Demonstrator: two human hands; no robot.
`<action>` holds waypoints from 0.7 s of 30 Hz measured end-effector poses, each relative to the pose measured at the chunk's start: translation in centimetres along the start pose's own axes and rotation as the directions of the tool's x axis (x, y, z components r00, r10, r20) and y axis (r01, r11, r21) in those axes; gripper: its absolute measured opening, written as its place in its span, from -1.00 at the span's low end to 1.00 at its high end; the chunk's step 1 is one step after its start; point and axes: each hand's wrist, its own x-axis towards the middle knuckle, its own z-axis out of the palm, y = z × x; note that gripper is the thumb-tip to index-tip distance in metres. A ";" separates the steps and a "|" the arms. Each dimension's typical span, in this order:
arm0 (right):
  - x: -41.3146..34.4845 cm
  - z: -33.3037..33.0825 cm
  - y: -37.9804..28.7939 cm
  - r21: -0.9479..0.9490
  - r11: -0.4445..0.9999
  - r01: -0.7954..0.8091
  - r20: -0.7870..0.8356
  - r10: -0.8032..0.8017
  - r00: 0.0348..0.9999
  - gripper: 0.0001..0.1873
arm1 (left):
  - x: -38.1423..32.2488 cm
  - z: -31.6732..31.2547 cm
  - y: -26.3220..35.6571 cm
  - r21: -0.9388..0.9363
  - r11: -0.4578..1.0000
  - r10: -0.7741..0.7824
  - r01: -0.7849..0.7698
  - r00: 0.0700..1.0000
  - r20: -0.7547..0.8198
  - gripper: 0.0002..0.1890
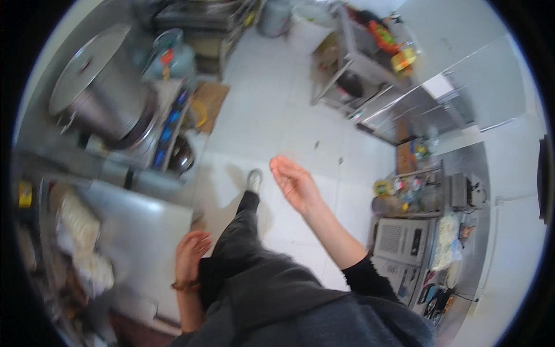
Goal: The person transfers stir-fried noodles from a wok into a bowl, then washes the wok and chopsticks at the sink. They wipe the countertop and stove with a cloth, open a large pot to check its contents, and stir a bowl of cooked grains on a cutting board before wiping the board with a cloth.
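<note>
My left hand (190,250), with a beaded bracelet at the wrist, hangs by my thigh near the edge of a stainless steel worktop (149,225). Its fingers are loosely bent and nothing shows in them. My right hand (296,184) is out in front over the pale tiled floor (277,108), palm partly turned up and a little blurred. It is empty, with loosely curved fingers, and touches nothing. Beyond the hands, one shoe (255,180) is on the floor. Pale food in clear plastic bags (82,234) lies on the worktop to my left.
A large lidded stockpot (110,91) stands on a stove at the left, near a gas cylinder (173,60) and flattened cardboard (214,102). Ahead are a white bucket (308,30) and a steel table (357,47). White appliances (401,243) and shelves line the right side.
</note>
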 end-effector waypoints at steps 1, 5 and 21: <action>2.6 -1.7 -2.7 0.062 0.998 0.017 -0.013 -0.016 1.000 -0.72 | 2.7 1.4 0.5 0.012 0.999 0.034 -0.034 0.999 -0.024 -0.73; 12.9 -8.2 -16.3 0.235 0.962 0.137 -0.048 -0.130 0.990 -0.75 | 16.4 9.6 5.0 0.085 0.993 -0.052 0.081 0.953 -0.300 -0.75; 47.7 -28.5 -68.8 -0.272 0.825 0.496 -0.473 -0.564 0.677 -0.83 | 37.8 38.0 7.0 0.167 0.951 0.299 -0.260 0.913 -0.279 -0.62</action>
